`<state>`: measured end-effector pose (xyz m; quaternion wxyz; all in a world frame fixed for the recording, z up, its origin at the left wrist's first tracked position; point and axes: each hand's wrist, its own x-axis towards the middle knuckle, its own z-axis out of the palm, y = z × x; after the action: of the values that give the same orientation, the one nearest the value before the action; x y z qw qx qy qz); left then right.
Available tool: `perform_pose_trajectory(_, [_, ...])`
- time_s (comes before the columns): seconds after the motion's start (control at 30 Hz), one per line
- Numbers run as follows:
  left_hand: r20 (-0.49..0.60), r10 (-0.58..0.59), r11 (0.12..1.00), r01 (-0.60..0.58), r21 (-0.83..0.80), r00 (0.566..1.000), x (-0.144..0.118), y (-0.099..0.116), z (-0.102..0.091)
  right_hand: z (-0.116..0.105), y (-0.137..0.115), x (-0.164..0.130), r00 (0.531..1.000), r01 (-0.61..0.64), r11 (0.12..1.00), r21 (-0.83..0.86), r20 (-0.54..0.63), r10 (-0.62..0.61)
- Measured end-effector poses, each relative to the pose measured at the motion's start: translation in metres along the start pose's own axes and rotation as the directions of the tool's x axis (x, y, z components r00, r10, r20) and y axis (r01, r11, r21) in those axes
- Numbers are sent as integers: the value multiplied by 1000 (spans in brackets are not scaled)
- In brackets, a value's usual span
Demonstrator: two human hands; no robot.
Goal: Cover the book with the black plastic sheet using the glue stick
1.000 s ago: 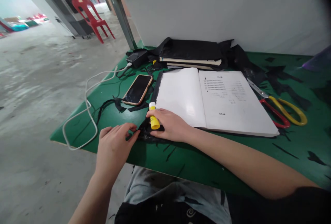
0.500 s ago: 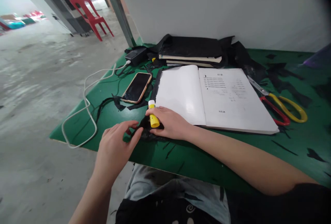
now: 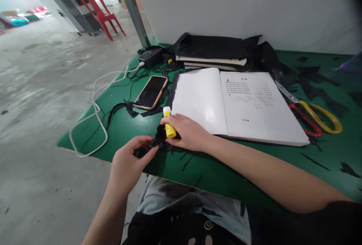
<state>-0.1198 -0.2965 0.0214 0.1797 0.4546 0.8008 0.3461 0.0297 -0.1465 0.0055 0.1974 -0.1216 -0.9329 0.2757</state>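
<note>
My right hand (image 3: 189, 132) grips a yellow glue stick (image 3: 169, 125) with a white cap, pointing up and away, and rests on a crumpled black scrap (image 3: 160, 142) on the green table (image 3: 226, 169). My left hand (image 3: 130, 162) pinches the left end of that same black scrap between thumb and fingers, near the table's front edge. An open white book (image 3: 234, 103) lies just right of the glue stick, its right page printed.
A phone (image 3: 151, 92) lies face up left of the book, with a white cable (image 3: 96, 124) looping off the table's left edge. Red and yellow scissors (image 3: 313, 114) lie right of the book. Stacked books under black material (image 3: 212, 52) sit at the back. Black offcuts litter the table.
My left hand has closed from lying flat beside the scrap to pinching its end. My right hand with the glue stick has stayed in place.
</note>
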Motion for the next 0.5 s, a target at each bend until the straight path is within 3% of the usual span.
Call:
perform_pose_trajectory(0.17, [-41, 12, 997, -9, 73, 999, -3, -4, 2, 0, -1, -1, 998, 43, 999, -13, -49, -44])
perform_pose_trajectory(0.3, [-82, 30, 995, -22, 96, 996, -4, -5, 3, -1, -6, -3, 976, 82, 995, -61, -198, -92])
perform_pose_trajectory(0.5, [-66, 53, 995, -47, 90, 996, -6, -1, 2, -1, -18, -7, 946, 139, 987, 84, -307, -107])
